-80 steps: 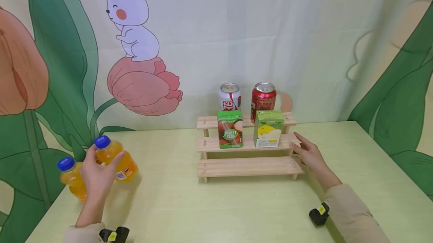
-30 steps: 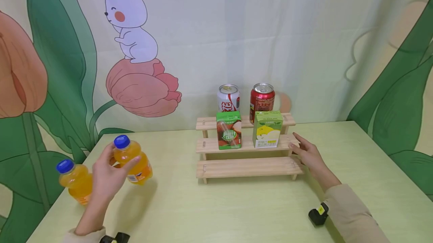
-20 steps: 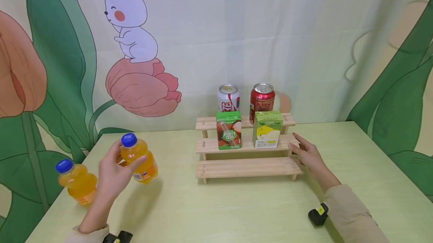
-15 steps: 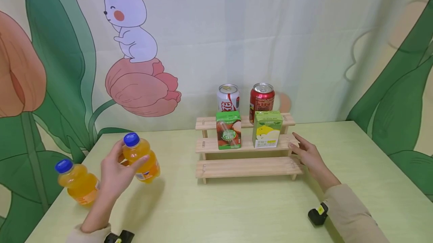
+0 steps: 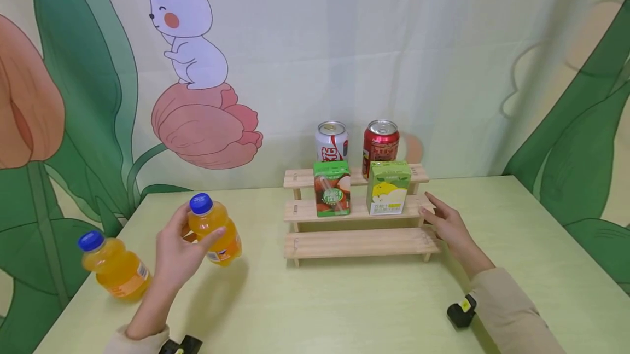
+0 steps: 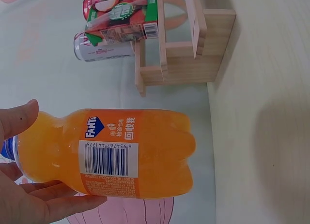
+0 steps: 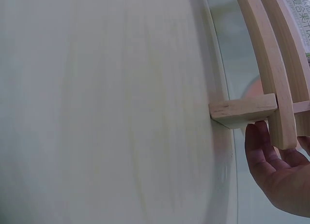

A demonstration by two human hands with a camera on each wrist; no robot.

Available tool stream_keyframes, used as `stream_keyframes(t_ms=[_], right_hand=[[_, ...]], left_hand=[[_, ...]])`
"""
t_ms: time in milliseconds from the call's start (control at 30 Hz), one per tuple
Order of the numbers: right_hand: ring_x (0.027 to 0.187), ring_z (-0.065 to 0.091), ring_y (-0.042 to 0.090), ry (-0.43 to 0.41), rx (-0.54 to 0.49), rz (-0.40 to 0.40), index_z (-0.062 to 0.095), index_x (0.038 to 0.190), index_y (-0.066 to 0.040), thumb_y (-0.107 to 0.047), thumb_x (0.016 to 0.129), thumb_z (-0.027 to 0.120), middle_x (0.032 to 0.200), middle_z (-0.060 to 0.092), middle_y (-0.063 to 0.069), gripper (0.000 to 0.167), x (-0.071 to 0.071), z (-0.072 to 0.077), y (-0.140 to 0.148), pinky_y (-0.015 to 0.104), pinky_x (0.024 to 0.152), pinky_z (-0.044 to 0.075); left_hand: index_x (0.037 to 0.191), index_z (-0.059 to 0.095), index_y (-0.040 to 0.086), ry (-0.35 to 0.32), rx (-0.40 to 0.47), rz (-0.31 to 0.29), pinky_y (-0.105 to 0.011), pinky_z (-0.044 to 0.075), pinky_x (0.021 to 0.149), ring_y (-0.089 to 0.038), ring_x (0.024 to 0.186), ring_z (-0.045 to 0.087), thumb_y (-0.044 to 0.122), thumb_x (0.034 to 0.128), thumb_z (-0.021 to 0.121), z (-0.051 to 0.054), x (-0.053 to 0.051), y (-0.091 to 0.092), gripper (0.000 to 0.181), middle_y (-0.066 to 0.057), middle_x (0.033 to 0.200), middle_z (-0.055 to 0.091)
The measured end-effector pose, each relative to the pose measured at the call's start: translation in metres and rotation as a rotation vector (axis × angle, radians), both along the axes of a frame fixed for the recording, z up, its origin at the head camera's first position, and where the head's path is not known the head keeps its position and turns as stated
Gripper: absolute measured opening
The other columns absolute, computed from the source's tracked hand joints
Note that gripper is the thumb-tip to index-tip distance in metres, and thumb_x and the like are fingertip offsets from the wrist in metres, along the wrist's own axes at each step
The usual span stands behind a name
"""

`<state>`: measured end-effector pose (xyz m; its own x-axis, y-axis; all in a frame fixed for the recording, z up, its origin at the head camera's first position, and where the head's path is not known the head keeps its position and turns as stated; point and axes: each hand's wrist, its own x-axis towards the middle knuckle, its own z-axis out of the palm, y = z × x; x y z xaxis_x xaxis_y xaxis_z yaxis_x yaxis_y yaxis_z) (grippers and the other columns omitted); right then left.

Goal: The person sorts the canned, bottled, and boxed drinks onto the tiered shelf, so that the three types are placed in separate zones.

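My left hand [image 5: 179, 253] holds an orange Fanta bottle [image 5: 216, 233] with a blue cap, thumb on one side and fingers on the other. The bottle hangs tilted above the table, its shadow below. In the left wrist view the bottle [image 6: 116, 154] shows its barcode and label. My right hand [image 5: 451, 233] grips the right end of a three-tier wooden rack [image 5: 361, 243] near the middle shelf. The right wrist view has curled fingers [image 7: 261, 151] at the rack's end. A second orange soda bottle [image 5: 123, 274] stands at the table's left, behind my left forearm.
On the top shelf are a white can [image 5: 332, 140] and a red can [image 5: 381, 146]. The middle shelf bears a green-and-brown drink carton [image 5: 332, 189] and a yellow-green juice carton [image 5: 389, 189]. A printed rabbit curtain [image 5: 295, 58] hangs behind the table [image 5: 315, 310].
My left hand has carried the bottle rightward, away from the second bottle, toward the rack. The right hand stays at the rack's right end, and the rack's drinks keep their places.
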<state>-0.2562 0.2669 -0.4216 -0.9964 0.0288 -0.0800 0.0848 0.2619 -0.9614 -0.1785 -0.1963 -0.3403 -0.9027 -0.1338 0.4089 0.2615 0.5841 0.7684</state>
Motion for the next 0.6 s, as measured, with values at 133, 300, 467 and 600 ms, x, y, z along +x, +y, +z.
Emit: stream_keyframes(t_ms=[133,300,467,600], right_hand=[[0.128,0.029,0.039,-0.003,0.008,-0.001,0.013,0.147,-0.015,-0.034,0.095,0.046,0.146,0.014,0.026,0.064,0.000,0.000,0.000,0.049,0.096,0.034],[0.127,0.030,0.038,-0.005,0.023,-0.004,0.013,0.146,-0.015,-0.035,0.094,0.046,0.146,0.014,0.026,0.065,0.000,0.000,0.001,0.033,0.082,0.042],[0.128,0.028,0.037,-0.006,0.010,-0.004,0.014,0.146,-0.015,-0.034,0.094,0.048,0.146,0.011,0.028,0.065,0.000,0.001,0.001,0.019,0.063,0.040],[0.132,0.019,0.036,-0.009,0.011,-0.010,0.015,0.146,-0.015,-0.033,0.094,0.048,0.146,0.008,0.027,0.065,-0.001,0.001,0.001,0.021,0.067,0.040]], left_hand=[[0.124,0.048,0.003,0.014,-0.006,-0.014,-0.047,0.048,0.083,-0.030,0.099,0.057,0.004,0.0770,0.071,0.000,-0.001,0.003,0.053,-0.016,0.113,0.059],[0.125,0.048,0.004,0.019,0.000,-0.033,-0.044,0.049,0.082,-0.030,0.100,0.058,0.003,0.0767,0.071,-0.001,0.000,0.008,0.054,-0.016,0.114,0.058],[0.124,0.049,0.004,0.048,-0.007,-0.050,-0.027,0.049,0.079,-0.027,0.098,0.059,0.001,0.0749,0.072,-0.001,-0.001,0.012,0.054,-0.014,0.112,0.060],[0.124,0.048,0.003,0.064,-0.004,-0.076,-0.036,0.050,0.082,-0.028,0.099,0.058,0.001,0.0751,0.072,-0.002,-0.002,0.015,0.054,-0.014,0.112,0.059]])
